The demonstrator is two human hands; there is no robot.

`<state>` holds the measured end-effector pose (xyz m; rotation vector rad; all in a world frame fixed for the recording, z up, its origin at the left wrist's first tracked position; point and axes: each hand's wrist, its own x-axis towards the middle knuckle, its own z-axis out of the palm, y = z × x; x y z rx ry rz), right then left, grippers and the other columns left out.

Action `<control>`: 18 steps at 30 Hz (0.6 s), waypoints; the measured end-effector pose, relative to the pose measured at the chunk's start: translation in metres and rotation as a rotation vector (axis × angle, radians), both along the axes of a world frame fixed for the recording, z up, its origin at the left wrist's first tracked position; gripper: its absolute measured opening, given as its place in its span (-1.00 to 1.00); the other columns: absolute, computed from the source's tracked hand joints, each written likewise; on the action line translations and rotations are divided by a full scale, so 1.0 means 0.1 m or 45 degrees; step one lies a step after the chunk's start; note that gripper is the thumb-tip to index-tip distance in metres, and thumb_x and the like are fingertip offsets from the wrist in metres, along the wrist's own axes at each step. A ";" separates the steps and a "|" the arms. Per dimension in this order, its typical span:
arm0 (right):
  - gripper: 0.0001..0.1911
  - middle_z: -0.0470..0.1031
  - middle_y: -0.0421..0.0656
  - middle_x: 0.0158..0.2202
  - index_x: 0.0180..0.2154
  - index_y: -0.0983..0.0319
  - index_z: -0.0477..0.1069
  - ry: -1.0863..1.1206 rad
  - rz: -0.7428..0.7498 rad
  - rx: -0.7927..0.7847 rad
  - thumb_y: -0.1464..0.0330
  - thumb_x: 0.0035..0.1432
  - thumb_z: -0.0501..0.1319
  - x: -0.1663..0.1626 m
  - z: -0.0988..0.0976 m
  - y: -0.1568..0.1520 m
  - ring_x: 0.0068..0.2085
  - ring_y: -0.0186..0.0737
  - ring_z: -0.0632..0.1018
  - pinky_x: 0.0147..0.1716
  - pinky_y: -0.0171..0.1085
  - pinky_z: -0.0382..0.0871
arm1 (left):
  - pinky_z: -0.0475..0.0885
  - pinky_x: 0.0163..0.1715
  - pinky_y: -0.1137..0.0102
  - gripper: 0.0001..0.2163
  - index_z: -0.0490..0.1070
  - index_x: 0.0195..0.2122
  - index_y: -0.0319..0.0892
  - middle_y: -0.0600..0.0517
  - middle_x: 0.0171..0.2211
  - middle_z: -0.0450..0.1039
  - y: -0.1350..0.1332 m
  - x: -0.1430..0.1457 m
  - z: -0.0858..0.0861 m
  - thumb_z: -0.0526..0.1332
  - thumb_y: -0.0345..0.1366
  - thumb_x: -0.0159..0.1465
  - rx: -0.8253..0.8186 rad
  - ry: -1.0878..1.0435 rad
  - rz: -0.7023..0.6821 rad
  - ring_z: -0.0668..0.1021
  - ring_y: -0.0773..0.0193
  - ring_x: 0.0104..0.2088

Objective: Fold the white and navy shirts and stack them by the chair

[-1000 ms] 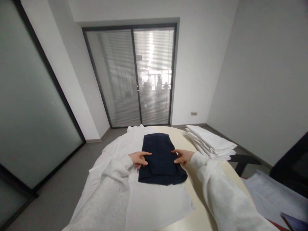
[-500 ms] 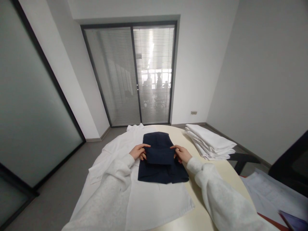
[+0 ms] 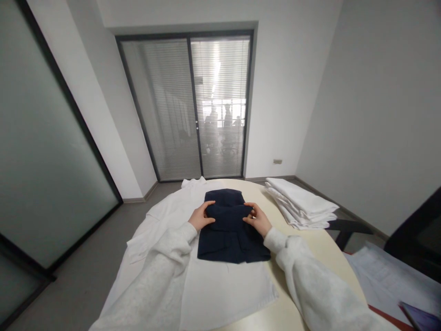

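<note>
A dark navy cloth garment (image 3: 223, 246) lies partly folded near the middle of the table; its exact kind I cannot tell. My left hand (image 3: 202, 217) pinches the left side of its folded flap between thumb and fingers. At the flap's opposite side, my right hand (image 3: 257, 219) grips the cloth in the same way, its thumb on the near face. Beneath the navy garment a white garment (image 3: 220, 294) is spread out, reaching past the table's left and near edges.
A pile of folded white cloth (image 3: 299, 202) stands at the right edge of the pale round table (image 3: 330, 257). Beyond it are a black chair (image 3: 418, 230), papers (image 3: 386, 271) and a dark-screened device (image 3: 420, 317). A glass door (image 3: 179, 110) with blinds stands across the room.
The flap's near edge has lifted and rolled away from me, uncovering more of the navy layer below. Both hands have shifted from pointing fingers to a thumb-and-finger pinch.
</note>
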<state>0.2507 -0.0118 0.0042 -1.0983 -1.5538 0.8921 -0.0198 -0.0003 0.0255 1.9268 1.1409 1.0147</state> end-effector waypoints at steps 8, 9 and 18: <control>-0.79 0.36 -0.20 -0.34 -0.25 0.18 0.30 -0.613 -0.346 0.411 0.37 -0.02 0.13 0.00 0.13 -0.08 -0.38 -0.28 0.40 -0.34 -0.28 0.28 | 0.25 -0.20 0.33 -0.78 0.40 -0.21 -0.05 0.04 -0.36 0.33 -0.13 0.01 0.18 0.25 -0.25 0.08 0.628 0.770 0.288 0.39 0.18 -0.26; -0.81 0.35 -0.17 -0.30 -0.25 0.19 0.30 -0.679 -0.362 0.477 0.38 0.01 0.10 0.01 0.14 -0.10 -0.35 -0.27 0.39 -0.32 -0.28 0.28 | 0.23 -0.20 0.32 -0.80 0.40 -0.21 -0.05 0.02 -0.37 0.32 -0.15 0.01 0.19 0.21 -0.22 0.12 0.690 0.817 0.319 0.38 0.17 -0.26; -0.79 0.33 -0.11 -0.34 -0.24 0.20 0.26 -1.515 -0.260 0.394 0.37 0.01 0.11 0.07 0.44 -0.27 -0.24 -0.17 0.35 -0.35 -0.31 0.20 | 0.16 -0.23 0.27 -0.76 0.42 -0.25 -0.12 -0.05 -0.49 0.33 -0.17 -0.04 0.15 0.05 -0.13 0.22 0.722 0.815 0.027 0.35 0.18 -0.38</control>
